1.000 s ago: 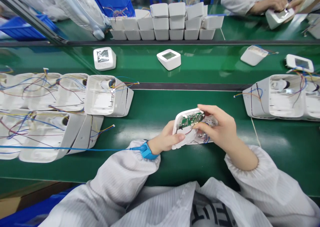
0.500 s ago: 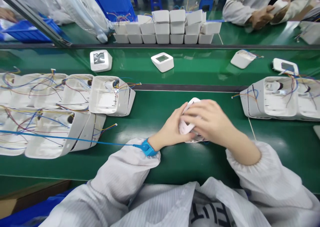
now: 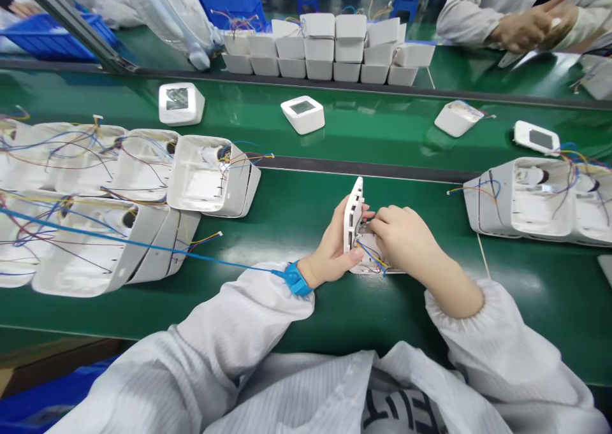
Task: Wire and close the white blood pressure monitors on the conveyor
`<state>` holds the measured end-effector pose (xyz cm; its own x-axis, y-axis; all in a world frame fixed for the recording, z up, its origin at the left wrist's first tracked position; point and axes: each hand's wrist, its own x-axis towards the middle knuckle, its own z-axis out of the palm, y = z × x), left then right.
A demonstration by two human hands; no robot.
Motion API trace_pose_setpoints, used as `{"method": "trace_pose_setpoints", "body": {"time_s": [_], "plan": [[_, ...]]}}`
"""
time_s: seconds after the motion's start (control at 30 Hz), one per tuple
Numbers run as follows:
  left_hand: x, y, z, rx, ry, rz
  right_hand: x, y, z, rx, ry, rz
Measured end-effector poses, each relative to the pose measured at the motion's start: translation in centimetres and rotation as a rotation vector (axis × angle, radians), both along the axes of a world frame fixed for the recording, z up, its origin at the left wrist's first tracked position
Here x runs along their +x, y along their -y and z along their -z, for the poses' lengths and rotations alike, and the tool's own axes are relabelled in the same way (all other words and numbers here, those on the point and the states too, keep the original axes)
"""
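Note:
In the head view my left hand (image 3: 333, 248) grips a white front panel (image 3: 352, 220), tilted up on edge with its inner side facing right. Beside it on the green bench lies an open white housing (image 3: 362, 267), with blue and yellow wires (image 3: 371, 254) running between the two. My right hand (image 3: 406, 239) is over the housing, its fingers curled and pinched close to the panel's inner side. What those fingertips hold is hidden. A blue wrist strap (image 3: 295, 280) with a cord is round my left wrist.
Open white housings (image 3: 203, 176) with loose wires crowd the left, more housings (image 3: 540, 195) the right. On the belt behind sit screened white units (image 3: 303, 114) and a wired housing (image 3: 459, 118). Stacked housings (image 3: 319, 48) stand beyond. A co-worker's hands (image 3: 535, 29) work at upper right.
The panel has gone from lying tilted under both hands to standing on edge in my left hand. My right hand has moved off its face to the wired inner side.

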<state>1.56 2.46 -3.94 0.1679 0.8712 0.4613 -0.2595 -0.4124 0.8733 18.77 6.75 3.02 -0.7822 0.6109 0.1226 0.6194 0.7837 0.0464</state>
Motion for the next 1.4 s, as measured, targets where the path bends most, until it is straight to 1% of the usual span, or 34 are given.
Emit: {"method": "trace_pose_setpoints", "body": {"time_s": [0.1, 0.23, 0.33, 0.57, 0.7, 0.8, 0.93, 1.03, 1.2, 1.4], "plan": [[-0.1, 0.2, 0.0, -0.024, 0.031, 0.012, 0.4, -0.3, 0.7, -0.005, -0.144, 0.021], [-0.1, 0.4, -0.4, -0.042, 0.055, 0.039, 0.7, -0.7, 1.2, -0.057, -0.333, 0.018], [-0.1, 0.5, -0.6, -0.039, 0.054, 0.052, 0.8, -0.7, 1.4, -0.090, -0.390, 0.021], [-0.1, 0.5, -0.6, -0.067, 0.056, 0.061, 0.8, -0.8, 1.7, -0.099, -0.467, 0.004], [-0.1, 0.4, -0.8, -0.062, 0.042, 0.046, 0.9, -0.8, 1.6, -0.096, -0.480, -0.047], [-0.2, 0.3, -0.8, -0.046, 0.023, 0.050, 0.9, -0.7, 1.5, -0.084, -0.448, -0.079], [-0.4, 0.2, -1.0, -0.056, -0.022, 0.048, 0.8, -0.4, 1.2, -0.059, -0.414, -0.038], [-0.4, 0.2, -1.1, -0.053, -0.050, 0.040, 0.7, -0.3, 0.9, -0.061, -0.371, -0.035], [-0.2, 0.1, -1.4, -0.022, -0.055, 0.084, 0.5, -0.3, 0.6, -0.049, -0.329, -0.039], [0.2, 0.1, -2.2, 0.017, -0.093, 0.084, 0.3, -0.2, 0.9, 0.022, -0.295, -0.024]]}}
